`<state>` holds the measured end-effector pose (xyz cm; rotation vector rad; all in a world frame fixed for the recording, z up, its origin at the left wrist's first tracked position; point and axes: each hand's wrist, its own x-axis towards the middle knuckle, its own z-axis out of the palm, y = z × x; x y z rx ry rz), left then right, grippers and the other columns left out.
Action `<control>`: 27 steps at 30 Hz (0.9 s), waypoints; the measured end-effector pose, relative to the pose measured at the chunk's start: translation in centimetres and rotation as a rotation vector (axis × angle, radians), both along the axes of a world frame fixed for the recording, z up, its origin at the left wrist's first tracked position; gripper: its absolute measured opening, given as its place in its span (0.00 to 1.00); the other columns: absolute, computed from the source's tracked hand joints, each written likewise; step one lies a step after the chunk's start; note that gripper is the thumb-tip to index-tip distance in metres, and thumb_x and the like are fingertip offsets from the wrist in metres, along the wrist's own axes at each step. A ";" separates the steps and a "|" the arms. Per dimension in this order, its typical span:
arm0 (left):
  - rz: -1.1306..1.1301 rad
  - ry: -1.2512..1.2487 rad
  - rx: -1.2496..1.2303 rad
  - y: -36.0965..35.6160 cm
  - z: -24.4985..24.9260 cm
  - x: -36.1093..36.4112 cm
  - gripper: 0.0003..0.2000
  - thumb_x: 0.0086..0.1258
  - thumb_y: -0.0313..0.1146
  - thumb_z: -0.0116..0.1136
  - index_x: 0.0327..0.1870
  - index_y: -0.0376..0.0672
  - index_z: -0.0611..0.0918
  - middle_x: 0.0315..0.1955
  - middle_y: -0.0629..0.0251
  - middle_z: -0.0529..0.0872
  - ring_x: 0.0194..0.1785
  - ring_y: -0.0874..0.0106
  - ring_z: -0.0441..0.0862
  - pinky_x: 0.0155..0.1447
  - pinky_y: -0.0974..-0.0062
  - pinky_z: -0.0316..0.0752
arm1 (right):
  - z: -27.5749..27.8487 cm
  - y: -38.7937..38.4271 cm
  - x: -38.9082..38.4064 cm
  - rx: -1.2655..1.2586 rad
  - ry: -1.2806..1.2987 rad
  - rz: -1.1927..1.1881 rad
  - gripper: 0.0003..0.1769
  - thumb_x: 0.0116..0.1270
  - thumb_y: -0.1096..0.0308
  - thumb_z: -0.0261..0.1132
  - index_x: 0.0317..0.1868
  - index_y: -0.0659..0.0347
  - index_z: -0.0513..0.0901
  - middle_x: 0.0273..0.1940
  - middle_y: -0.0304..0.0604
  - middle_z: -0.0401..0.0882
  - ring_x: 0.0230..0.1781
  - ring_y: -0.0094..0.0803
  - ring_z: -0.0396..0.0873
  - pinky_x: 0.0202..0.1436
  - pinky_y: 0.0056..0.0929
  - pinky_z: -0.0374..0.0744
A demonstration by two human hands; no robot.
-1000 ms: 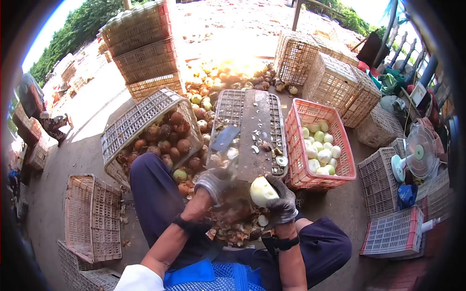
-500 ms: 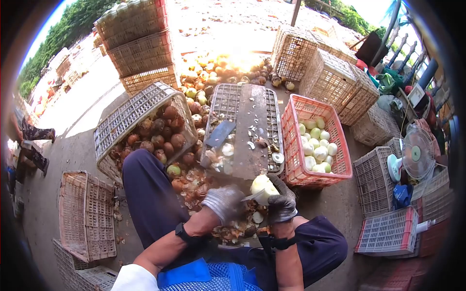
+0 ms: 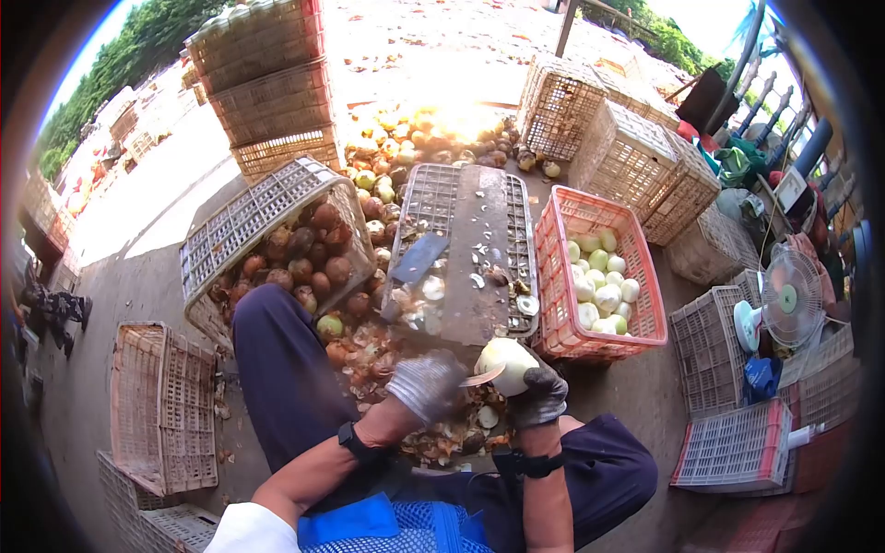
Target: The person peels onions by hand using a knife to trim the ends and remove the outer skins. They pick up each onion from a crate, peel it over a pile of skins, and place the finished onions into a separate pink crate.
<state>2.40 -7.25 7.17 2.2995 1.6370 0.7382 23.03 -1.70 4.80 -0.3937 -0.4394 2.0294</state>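
Note:
My gloved left hand (image 3: 426, 387), blurred by motion, is closed around a small knife; its blade (image 3: 485, 376) points right against the near left side of a peeled onion. Gripping that pale, round onion (image 3: 506, 365) from the right and below is my gloved right hand (image 3: 540, 398). Beneath both hands lies a heap of onion skins (image 3: 442, 440). Just ahead, a wooden board (image 3: 475, 267) rests across an upturned crate (image 3: 427, 198), with onion scraps and a dark flat blade (image 3: 419, 257) on it.
To the left, a tipped crate (image 3: 263, 212) spills unpeeled onions (image 3: 300, 244). A red crate (image 3: 601, 342) at right holds peeled onions. Stacked crates (image 3: 267, 101) stand behind, more crates (image 3: 166, 405) at lower left. A fan (image 3: 788, 297) stands at right.
The onion has turned in my right hand, showing more of its rounded white side. The knife blade has tilted slightly against it. A person's legs at far left have shifted.

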 end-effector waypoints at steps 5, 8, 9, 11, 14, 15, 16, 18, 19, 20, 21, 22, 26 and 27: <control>0.028 0.064 -0.027 0.7 -1.8 0.0 0.14 0.51 0.30 0.62 0.41 0.44 0.80 0.35 0.55 0.81 0.39 0.54 0.80 0.38 0.57 0.75 | -1.2 -0.2 0.3 -0.057 -0.020 0.040 0.39 0.48 0.71 0.68 0.63 0.76 0.69 0.56 0.56 0.77 0.54 0.48 0.77 0.61 0.43 0.75; 0.029 -0.031 0.065 0.9 -2.2 -0.1 0.15 0.50 0.29 0.61 0.42 0.44 0.79 0.36 0.54 0.80 0.38 0.53 0.79 0.38 0.57 0.74 | -1.6 -0.1 0.1 -0.110 -0.002 0.057 0.39 0.48 0.71 0.67 0.63 0.76 0.69 0.55 0.56 0.77 0.53 0.48 0.77 0.61 0.43 0.75; 0.029 -0.049 0.086 1.0 -2.4 -0.1 0.15 0.50 0.29 0.61 0.42 0.44 0.79 0.35 0.54 0.80 0.38 0.53 0.79 0.38 0.57 0.74 | -1.7 -0.2 0.1 -0.120 -0.002 0.040 0.38 0.48 0.72 0.67 0.62 0.76 0.69 0.55 0.55 0.77 0.53 0.47 0.77 0.61 0.43 0.75; 0.027 -0.085 0.127 1.2 -3.0 0.0 0.16 0.50 0.28 0.60 0.43 0.44 0.79 0.35 0.54 0.80 0.38 0.53 0.79 0.38 0.57 0.74 | -1.9 -0.4 0.1 -0.142 -0.002 0.005 0.36 0.50 0.72 0.66 0.62 0.76 0.70 0.54 0.55 0.77 0.54 0.46 0.77 0.61 0.43 0.75; 0.053 -0.195 0.252 1.7 -3.7 0.5 0.09 0.50 0.29 0.58 0.33 0.42 0.77 0.26 0.53 0.76 0.29 0.52 0.76 0.31 0.53 0.71 | -3.0 -0.3 0.1 -0.214 0.072 0.036 0.34 0.52 0.72 0.64 0.61 0.75 0.71 0.54 0.55 0.78 0.55 0.45 0.76 0.62 0.44 0.74; 0.068 -0.206 0.247 1.7 -3.7 0.8 0.09 0.50 0.29 0.59 0.34 0.42 0.78 0.26 0.53 0.77 0.29 0.53 0.77 0.31 0.54 0.72 | -3.6 -0.1 0.1 -0.223 0.094 0.031 0.33 0.52 0.73 0.63 0.61 0.76 0.71 0.54 0.55 0.78 0.55 0.45 0.76 0.62 0.44 0.74; 0.083 -0.218 0.242 1.7 -3.6 1.2 0.09 0.51 0.29 0.59 0.35 0.41 0.79 0.27 0.53 0.77 0.30 0.53 0.77 0.32 0.55 0.72 | -4.2 0.0 0.1 -0.233 0.116 0.026 0.33 0.52 0.73 0.63 0.61 0.76 0.71 0.54 0.55 0.78 0.55 0.45 0.76 0.63 0.44 0.74; 0.086 -0.212 0.125 2.4 -5.7 0.8 0.10 0.52 0.30 0.61 0.36 0.41 0.80 0.28 0.53 0.78 0.31 0.54 0.78 0.33 0.57 0.73 | -4.6 -0.1 0.3 -0.202 0.076 -0.005 0.33 0.52 0.73 0.62 0.60 0.76 0.71 0.54 0.55 0.78 0.55 0.46 0.76 0.63 0.44 0.74; 0.074 -0.194 0.014 3.9 -9.4 0.0 0.10 0.53 0.30 0.61 0.37 0.41 0.80 0.29 0.53 0.79 0.31 0.55 0.79 0.34 0.58 0.73 | -4.1 -0.4 0.4 -0.159 0.013 -0.030 0.33 0.51 0.74 0.62 0.61 0.77 0.71 0.54 0.56 0.78 0.54 0.47 0.76 0.62 0.44 0.74; 0.063 -0.177 -0.095 4.7 -11.4 -0.6 0.10 0.54 0.31 0.62 0.37 0.41 0.80 0.30 0.52 0.80 0.32 0.56 0.79 0.34 0.59 0.73 | -3.4 -0.5 0.5 -0.115 -0.051 -0.054 0.34 0.50 0.74 0.62 0.61 0.77 0.71 0.54 0.56 0.78 0.54 0.47 0.77 0.62 0.44 0.74; 0.122 -0.237 -0.066 4.5 -10.8 -1.1 0.10 0.55 0.31 0.62 0.37 0.41 0.81 0.30 0.52 0.80 0.32 0.56 0.79 0.35 0.60 0.73 | -2.2 -0.5 0.5 -0.087 -0.027 -0.013 0.34 0.50 0.74 0.62 0.61 0.77 0.71 0.53 0.56 0.78 0.53 0.47 0.77 0.62 0.44 0.75; 0.179 -0.294 -0.038 4.0 -9.1 -1.6 0.09 0.56 0.31 0.63 0.37 0.41 0.81 0.30 0.52 0.81 0.33 0.57 0.80 0.35 0.60 0.74 | -0.9 -0.4 0.3 -0.061 -0.001 0.027 0.35 0.49 0.73 0.63 0.61 0.77 0.70 0.53 0.56 0.78 0.53 0.47 0.77 0.61 0.43 0.75; 0.156 -0.476 0.031 1.8 -2.8 -0.8 0.06 0.59 0.30 0.61 0.35 0.40 0.81 0.29 0.52 0.81 0.33 0.55 0.79 0.36 0.60 0.74 | -0.3 0.1 -0.3 -0.105 0.032 0.052 0.39 0.46 0.72 0.67 0.62 0.76 0.70 0.54 0.56 0.78 0.51 0.47 0.78 0.58 0.41 0.77; 0.127 -0.476 0.050 1.5 -2.0 -0.2 0.05 0.59 0.30 0.60 0.35 0.40 0.81 0.29 0.52 0.81 0.33 0.54 0.79 0.37 0.60 0.74 | -0.5 0.3 -0.3 -0.072 -0.018 0.050 0.39 0.45 0.72 0.68 0.62 0.76 0.70 0.53 0.56 0.78 0.50 0.46 0.79 0.57 0.40 0.78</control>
